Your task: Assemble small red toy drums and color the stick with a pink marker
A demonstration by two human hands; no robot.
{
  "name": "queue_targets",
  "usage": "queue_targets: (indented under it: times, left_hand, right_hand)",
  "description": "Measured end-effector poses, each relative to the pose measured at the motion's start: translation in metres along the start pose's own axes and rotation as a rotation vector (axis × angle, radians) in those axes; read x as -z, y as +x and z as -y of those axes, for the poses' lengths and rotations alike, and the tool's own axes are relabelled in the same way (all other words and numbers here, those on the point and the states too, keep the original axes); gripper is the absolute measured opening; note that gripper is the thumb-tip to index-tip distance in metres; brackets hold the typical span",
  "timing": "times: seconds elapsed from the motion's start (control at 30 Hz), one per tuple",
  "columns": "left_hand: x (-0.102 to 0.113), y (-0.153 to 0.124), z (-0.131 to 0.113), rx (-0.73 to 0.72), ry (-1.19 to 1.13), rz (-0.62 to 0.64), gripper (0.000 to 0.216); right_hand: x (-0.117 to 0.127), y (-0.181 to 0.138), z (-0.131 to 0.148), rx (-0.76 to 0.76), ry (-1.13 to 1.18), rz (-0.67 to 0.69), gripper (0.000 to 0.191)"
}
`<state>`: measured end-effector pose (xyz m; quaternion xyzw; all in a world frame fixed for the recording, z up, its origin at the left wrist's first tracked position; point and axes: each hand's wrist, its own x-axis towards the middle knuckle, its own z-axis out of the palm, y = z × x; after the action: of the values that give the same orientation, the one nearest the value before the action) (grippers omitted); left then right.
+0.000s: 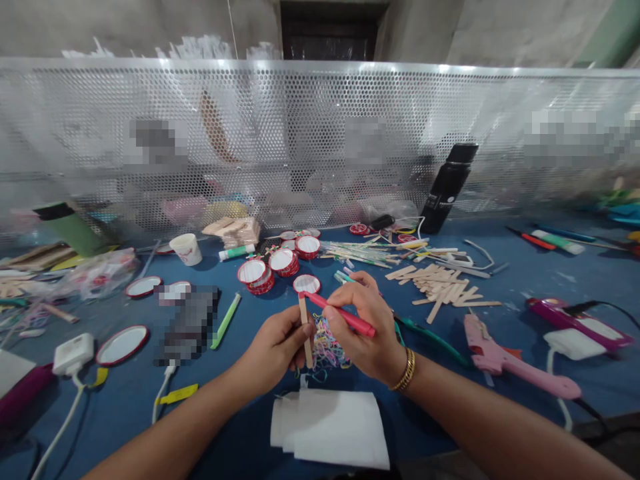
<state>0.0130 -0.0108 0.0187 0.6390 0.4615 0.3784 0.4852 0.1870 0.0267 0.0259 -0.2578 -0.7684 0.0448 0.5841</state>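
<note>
Upright in my left hand (275, 343) is a wooden craft stick (306, 333), pinched between thumb and fingers. My right hand (363, 327) grips a red marker pen (345, 315) like a pencil, and its tip meets the upper end of the stick. The top of the stick looks reddish. Just behind and below both hands lies a pile of colourful rubber bands (330, 347), partly covered by the fingers. A stack of white paper sheets (333, 427) rests on the table nearest to me. A round red-rimmed lid (307, 284) lies beyond the marker tip.
Loose craft sticks (440, 287), a pink glue gun (515, 363) and a black bottle (450, 190) are to the right. Red-and-white round tins (284, 261), a paper cup (185, 249), a phone (190, 323) and a green marker (226, 321) lie leftward. A perforated metal panel (310, 133) borders the back.
</note>
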Motion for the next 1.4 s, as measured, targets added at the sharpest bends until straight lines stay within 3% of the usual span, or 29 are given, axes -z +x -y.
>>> queue_targets:
  times: [1.4]
  left_hand:
    - [0.0012,0.001,-0.0033,-0.029,-0.056,-0.034,0.037]
  right_hand:
    - [0.0003,0.0002,0.0028,0.002,-0.004,0.029,0.008]
